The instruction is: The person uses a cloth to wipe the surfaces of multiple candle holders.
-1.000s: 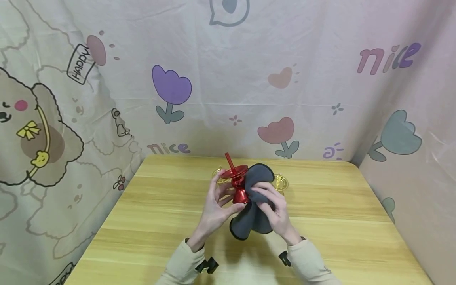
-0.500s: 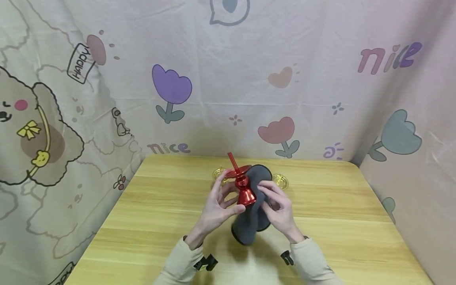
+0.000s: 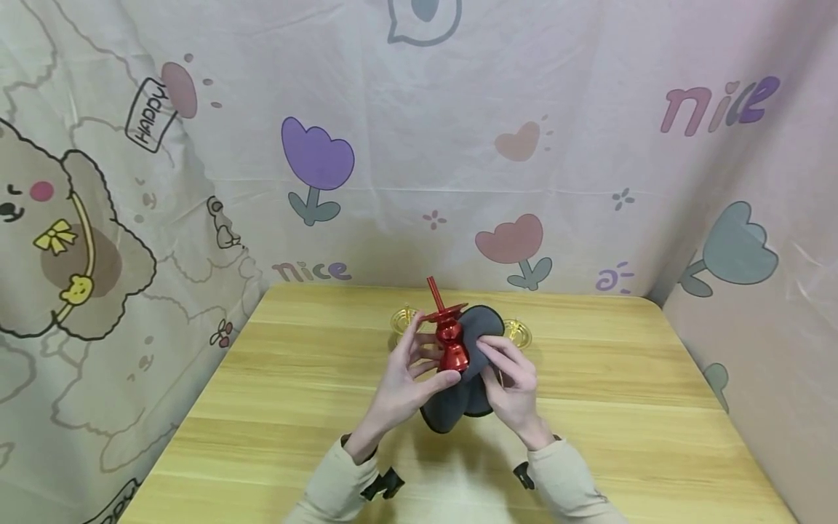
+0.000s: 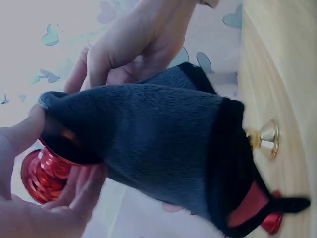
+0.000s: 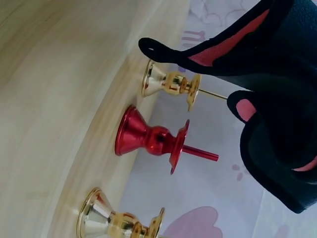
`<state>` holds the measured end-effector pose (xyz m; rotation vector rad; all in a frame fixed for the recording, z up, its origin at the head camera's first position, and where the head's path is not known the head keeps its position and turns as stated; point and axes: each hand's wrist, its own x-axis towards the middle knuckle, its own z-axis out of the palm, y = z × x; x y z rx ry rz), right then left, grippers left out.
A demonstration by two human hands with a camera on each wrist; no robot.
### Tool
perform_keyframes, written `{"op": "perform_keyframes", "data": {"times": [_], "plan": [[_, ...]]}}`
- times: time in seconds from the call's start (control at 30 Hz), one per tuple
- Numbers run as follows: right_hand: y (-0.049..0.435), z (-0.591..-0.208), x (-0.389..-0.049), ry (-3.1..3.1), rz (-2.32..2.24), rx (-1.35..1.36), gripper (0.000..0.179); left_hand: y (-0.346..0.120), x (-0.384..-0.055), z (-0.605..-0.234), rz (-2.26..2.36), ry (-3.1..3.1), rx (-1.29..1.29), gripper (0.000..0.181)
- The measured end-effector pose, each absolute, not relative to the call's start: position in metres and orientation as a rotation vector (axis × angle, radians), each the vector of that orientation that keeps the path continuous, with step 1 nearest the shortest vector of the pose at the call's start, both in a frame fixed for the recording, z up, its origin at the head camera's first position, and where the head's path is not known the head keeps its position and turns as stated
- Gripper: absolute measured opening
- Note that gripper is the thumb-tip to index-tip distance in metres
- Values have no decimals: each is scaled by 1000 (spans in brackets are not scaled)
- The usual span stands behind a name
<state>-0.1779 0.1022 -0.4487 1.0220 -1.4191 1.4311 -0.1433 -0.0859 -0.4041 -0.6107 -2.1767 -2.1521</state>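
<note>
My left hand (image 3: 406,386) grips a shiny red candle holder (image 3: 453,355) above the table, its spike pointing up and slightly left. The thumb is at its base and the other fingers reach around its left side and under the dish. A dark grey cloth (image 3: 483,325) with black edging lies against the holder's right side, pinched by my right hand (image 3: 513,382). In the left wrist view the cloth (image 4: 153,124) covers part of the holder (image 4: 44,173). Folds of cloth (image 5: 292,109) with pink underside patches fill the right of the right wrist view.
Beyond the hands, gold candle holders (image 3: 404,319) stand on the wooden table (image 3: 294,378), one on each side. Between them stands a second red candle holder (image 5: 158,140), seen in the right wrist view. A printed curtain (image 3: 419,145) hangs behind the table.
The held candle holder has shifted a little right and its spike now leans less to the left. The cloth has changed its folds against it, with the right hand moving slightly right.
</note>
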Motion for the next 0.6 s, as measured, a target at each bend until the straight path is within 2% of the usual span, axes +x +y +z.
{"op": "perform_keyframes", "data": {"times": [0.13, 0.27, 0.5, 0.6], "plan": [[100, -448, -174, -1403, 1631, 1011, 22, -89, -146, -407, -2269, -2068, -731, 98], [98, -450, -173, -1387, 1727, 949, 24, -89, -146, -408, -2258, -2070, -786, 100], [95, -452, -176, -1432, 1235, 932, 19, -85, -143, -402, -2150, -2257, -545, 117], [94, -450, -175, -1429, 1212, 946, 18, -85, -142, -402, -2158, -2243, -514, 118]]}}
